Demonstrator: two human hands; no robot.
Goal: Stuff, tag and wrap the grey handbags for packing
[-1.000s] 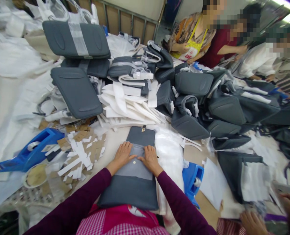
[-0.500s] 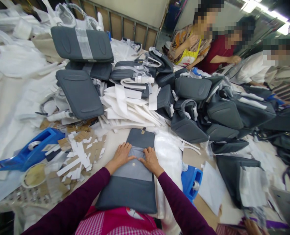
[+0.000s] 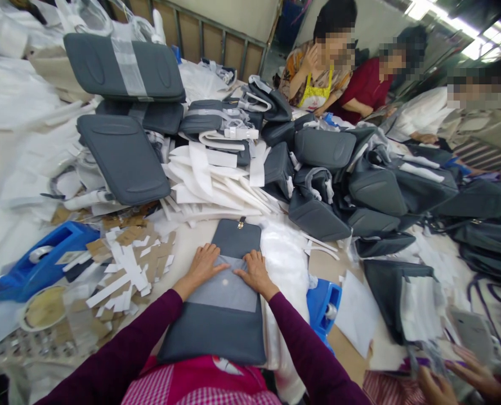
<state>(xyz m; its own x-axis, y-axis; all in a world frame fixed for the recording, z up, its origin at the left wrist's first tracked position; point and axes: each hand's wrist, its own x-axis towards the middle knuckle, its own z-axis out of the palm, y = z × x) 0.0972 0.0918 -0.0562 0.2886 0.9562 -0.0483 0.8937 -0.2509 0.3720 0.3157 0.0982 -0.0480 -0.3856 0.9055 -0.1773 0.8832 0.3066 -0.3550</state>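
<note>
Before me lies a flat dark grey bag (image 3: 217,332) with its flap (image 3: 236,239) opened away from me. At the flap's end is a small gold-coloured clasp (image 3: 241,225). A thin pale grey sheet (image 3: 220,295) covers the middle of the bag, with a small round spot showing on it. My left hand (image 3: 202,270) rests on the sheet's left upper edge, fingers extended and thumb pointing inward. On the right upper edge, my right hand (image 3: 256,274) lies with its fingers spread and thumb pointing inward. Both hands press down on the sheet.
Blue tape dispensers (image 3: 324,309) stand on both sides. Paper and cardboard scraps (image 3: 128,270) lie at left near a round tub (image 3: 43,309). Dark grey bags (image 3: 324,149) and white foam strips (image 3: 217,180) are heaped ahead. A co-worker's hands (image 3: 457,377) are at lower right.
My hands have drawn slightly toward me over the sheet, whose upper part now lies flatter. The view has shifted a little to the right, and more of the co-worker's hands shows.
</note>
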